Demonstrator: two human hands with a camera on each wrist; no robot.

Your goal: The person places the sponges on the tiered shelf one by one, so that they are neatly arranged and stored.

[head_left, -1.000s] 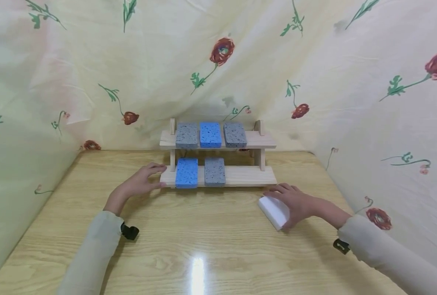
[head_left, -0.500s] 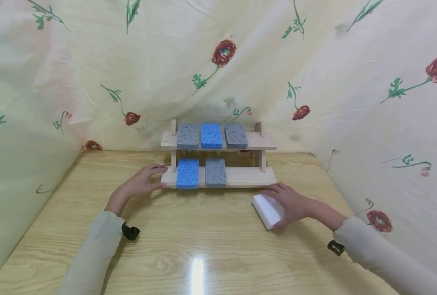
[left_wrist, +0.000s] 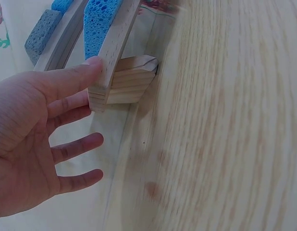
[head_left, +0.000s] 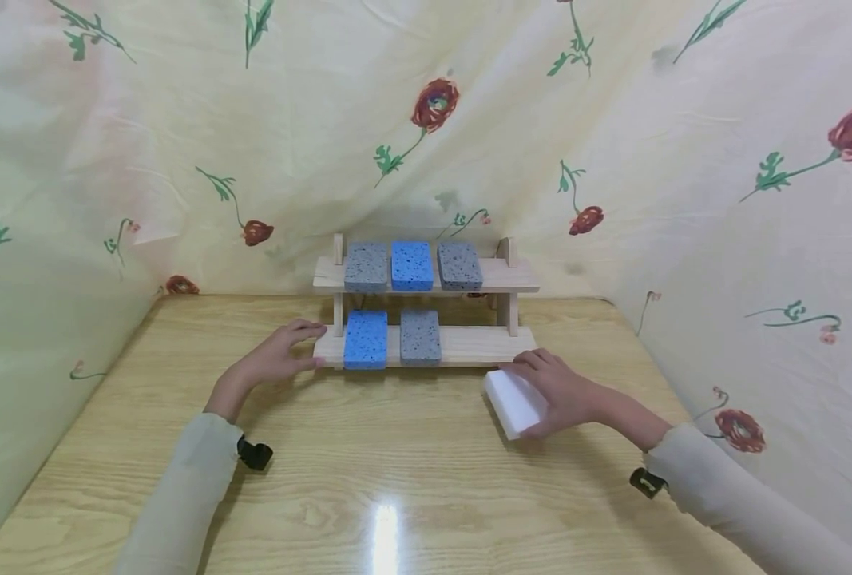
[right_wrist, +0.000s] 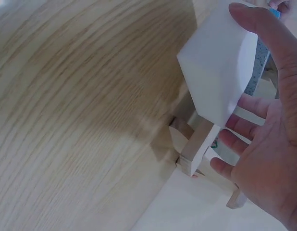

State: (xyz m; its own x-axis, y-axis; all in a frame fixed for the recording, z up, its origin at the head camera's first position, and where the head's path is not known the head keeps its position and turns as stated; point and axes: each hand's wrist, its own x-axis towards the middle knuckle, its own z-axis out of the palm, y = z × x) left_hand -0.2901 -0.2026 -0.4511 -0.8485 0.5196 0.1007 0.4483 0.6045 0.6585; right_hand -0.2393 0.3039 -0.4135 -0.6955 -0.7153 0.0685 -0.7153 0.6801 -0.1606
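Observation:
My left hand (head_left: 271, 355) pinches the left end of a two-tier wooden shelf (head_left: 486, 345), thumb on the front edge and fingertips behind the lower board. A plain white sponge block (head_left: 515, 403) is gripped in my right hand (head_left: 558, 393), tilted, just in front of the lower board's right end. On that board lie a blue speckled sponge (head_left: 365, 339) at the left and a grey one (head_left: 420, 337) beside it. The right wrist view shows the thumb on one side of the white block (right_wrist: 218, 62) and fingers at the other; some fingertips are hidden behind it.
Across the upper board sit a grey sponge (head_left: 366, 266), a blue sponge (head_left: 411, 265) and a darker grey sponge (head_left: 459, 265). The shelf stands near the back of a wood-grain table (head_left: 311, 479). Flowered cloth (head_left: 311, 144) hangs behind and at both sides.
My right hand has moved left and slightly toward the shelf, carrying the white sponge block with it. The left hand keeps its place at the shelf's left end.

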